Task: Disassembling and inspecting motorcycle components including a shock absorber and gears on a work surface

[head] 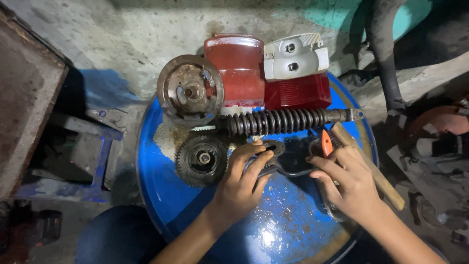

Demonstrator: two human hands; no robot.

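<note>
Left hand (pixel 244 181) pinches a dark flat gasket-like part (pixel 281 159) at frame centre on the blue drum top (pixel 161 161). Right hand (pixel 344 183) presses its other end; grip unclear. Uneven pull may tear it, or nudge the sprocket (pixel 201 160).

My single head camera looks almost straight down, at close range, onto the blue drum top (pixel 166 195); both forearms enter from the bottom edge

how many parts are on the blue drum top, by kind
Round metal parts: 2, rusty drum and toothed sprocket
Light housings: 2, red and white over red
Coil spring shock: 1
Dark flat gasket: 1
Total: 6
</note>
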